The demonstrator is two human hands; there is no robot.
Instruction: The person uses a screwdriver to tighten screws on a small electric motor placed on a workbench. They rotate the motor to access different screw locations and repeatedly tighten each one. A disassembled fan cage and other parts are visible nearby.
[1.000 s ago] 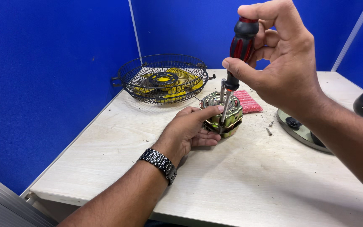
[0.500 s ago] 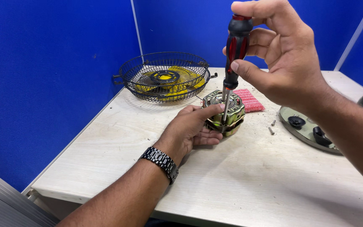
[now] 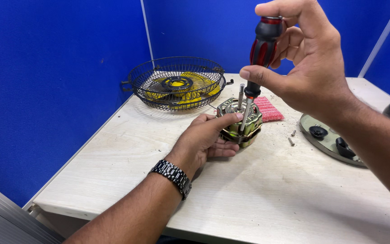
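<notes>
The left hand (image 3: pixel 204 140) rests on the desk (image 3: pixel 258 194) with its fingers curled around the near side of a small motor (image 3: pixel 240 122), thumb pressed on the motor's top edge. The motor is a round, brass-coloured metal block that sits on the desk near the middle, with a thin steel shaft (image 3: pixel 240 96) standing upright from its centre. A metal-link watch (image 3: pixel 171 175) is on the left wrist.

The right hand (image 3: pixel 308 68) is raised above the motor and grips a screwdriver (image 3: pixel 259 54) by its red and black handle, thumb low on the handle and fingers wrapped around the top. The screwdriver points down, slightly tilted, and its metal tip meets the top of the motor just beside the shaft.

Behind the motor lies a pink ridged pad (image 3: pixel 268 108), touching or nearly touching it. Farther back on the desk stands a black wire fan guard (image 3: pixel 177 83) with a yellow fan blade inside it. To the right of the motor, two loose screws (image 3: pixel 291 138) lie on the desk, and beyond them a round grey plate (image 3: pixel 326 140) carries two black knobs. Blue partition walls (image 3: pixel 55 81) enclose the desk.
</notes>
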